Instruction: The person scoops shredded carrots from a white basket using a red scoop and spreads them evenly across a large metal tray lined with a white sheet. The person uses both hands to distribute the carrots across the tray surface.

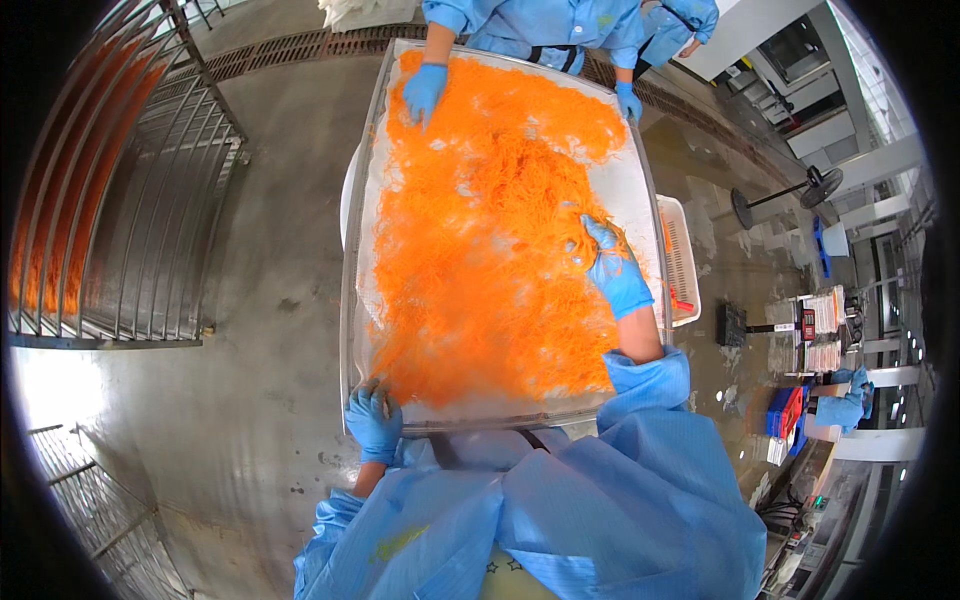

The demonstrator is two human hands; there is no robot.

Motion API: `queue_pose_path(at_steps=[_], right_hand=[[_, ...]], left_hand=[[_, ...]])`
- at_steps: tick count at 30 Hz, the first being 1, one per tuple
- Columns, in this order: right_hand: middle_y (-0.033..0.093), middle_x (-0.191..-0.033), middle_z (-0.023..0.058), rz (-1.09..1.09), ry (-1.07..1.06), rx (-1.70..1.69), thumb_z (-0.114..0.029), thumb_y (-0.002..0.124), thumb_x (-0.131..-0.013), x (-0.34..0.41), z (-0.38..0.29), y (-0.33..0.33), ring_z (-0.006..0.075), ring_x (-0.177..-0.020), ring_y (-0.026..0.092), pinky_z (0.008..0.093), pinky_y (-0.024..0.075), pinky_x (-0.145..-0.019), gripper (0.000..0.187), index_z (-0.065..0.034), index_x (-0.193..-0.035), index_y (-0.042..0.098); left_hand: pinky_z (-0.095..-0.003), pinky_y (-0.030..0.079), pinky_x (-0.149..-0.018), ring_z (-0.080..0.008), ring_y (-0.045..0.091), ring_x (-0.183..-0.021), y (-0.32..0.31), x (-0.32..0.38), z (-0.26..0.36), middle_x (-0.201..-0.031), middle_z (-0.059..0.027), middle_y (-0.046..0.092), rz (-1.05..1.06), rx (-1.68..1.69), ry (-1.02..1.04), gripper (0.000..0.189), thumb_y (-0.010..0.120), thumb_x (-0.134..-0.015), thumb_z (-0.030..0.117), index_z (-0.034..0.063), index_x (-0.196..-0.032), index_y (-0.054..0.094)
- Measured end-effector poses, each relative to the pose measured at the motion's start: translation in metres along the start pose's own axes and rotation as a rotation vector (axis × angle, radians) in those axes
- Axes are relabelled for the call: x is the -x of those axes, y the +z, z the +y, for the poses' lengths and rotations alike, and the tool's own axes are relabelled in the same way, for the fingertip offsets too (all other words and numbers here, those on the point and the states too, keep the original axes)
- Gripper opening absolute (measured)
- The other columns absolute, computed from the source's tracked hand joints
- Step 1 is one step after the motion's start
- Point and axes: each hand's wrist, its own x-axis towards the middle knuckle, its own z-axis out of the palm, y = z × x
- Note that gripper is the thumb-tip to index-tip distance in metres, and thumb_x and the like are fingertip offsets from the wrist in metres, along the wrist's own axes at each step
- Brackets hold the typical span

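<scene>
Orange shreds, looking like shredded carrot [480, 262], cover most of a large metal-rimmed tray [349, 300] lined with white mesh. My right hand [611, 262], in a blue glove, is among the shreds at the tray's right side, with strands between and over its fingers. My left hand [373, 421], also gloved in blue, rests on the tray's near left corner, fingers on the rim and the edge of the white mesh liner [365, 330]. The shreds are heaped thicker near the upper middle and lie thinner towards the left.
Across the tray a co-worker's gloved hand [426, 94] touches the shreds; their other hand [628, 103] is at the far right rim. A white plastic basket [684, 262] stands beyond the right edge. At the left is a metal rack [217, 150] with trays of orange shreds. A fan [780, 196] stands right.
</scene>
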Motion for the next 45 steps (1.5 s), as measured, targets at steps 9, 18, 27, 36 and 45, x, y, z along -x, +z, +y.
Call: queue_pose_path(at_steps=[9,18,27,36,45], right_hand=[[0.063,-0.096,0.0049,-0.059,-0.122,0.081,-0.015,0.063,-0.084,-0.009,0.032,-0.053,0.0174,-0.091,0.061,0.0286,0.0489,-0.076,0.028,-0.0005,-0.108,0.058],[0.064,-0.097,0.0034,-0.014,0.055,-0.058,-0.016,0.067,-0.082,0.022,0.019,-0.034,0.0102,-0.077,0.059,0.0251,0.0465,-0.063,0.04,-0.0021,-0.117,0.056],[0.064,-0.099,-0.0012,0.045,-0.123,0.005,-0.016,0.066,-0.083,0.009,0.04,-0.047,0.0054,-0.084,0.056,0.0177,0.0442,-0.063,0.032,-0.0065,-0.112,0.061],[0.062,-0.105,0.007,-0.229,-0.016,-0.093,-0.014,0.06,-0.086,-0.04,0.023,-0.029,0.0156,-0.094,0.06,0.0299,0.0482,-0.082,0.031,-0.0041,-0.115,0.056],[0.066,-0.096,0.003,-0.159,0.021,0.286,-0.016,0.067,-0.082,-0.098,0.053,0.012,0.0142,-0.078,0.06,0.0258,0.0455,-0.064,0.028,-0.0094,-0.108,0.061]], left_hand=[[-0.042,0.044,-0.08,-0.0295,0.055,-0.094,-0.002,0.002,-0.003,-0.102,-0.0073,0.059,-0.036,-0.009,0.011,0.024,0.061,-0.071,0.006,0.0122,-0.094,0.058],[-0.0425,0.044,-0.079,-0.0296,0.056,-0.095,-0.001,0.003,0.0,-0.1,-0.0075,0.059,-0.025,-0.051,0.022,0.021,0.061,-0.072,0.007,0.0112,-0.092,0.058],[-0.0433,0.044,-0.079,-0.0302,0.056,-0.096,0.004,0.004,-0.004,-0.101,-0.0072,0.059,-0.033,-0.028,0.028,0.023,0.062,-0.071,0.006,0.0116,-0.092,0.057],[-0.0422,0.044,-0.077,-0.0298,0.056,-0.092,0.002,0.001,0.001,-0.098,-0.0073,0.059,-0.042,-0.043,0.013,0.022,0.062,-0.07,0.004,0.0114,-0.09,0.06],[-0.0436,0.041,-0.083,-0.0284,0.056,-0.095,0.003,-0.002,0.001,-0.099,-0.0057,0.058,-0.128,-0.108,-0.036,0.022,0.061,-0.072,0.007,0.0123,-0.093,0.059]])
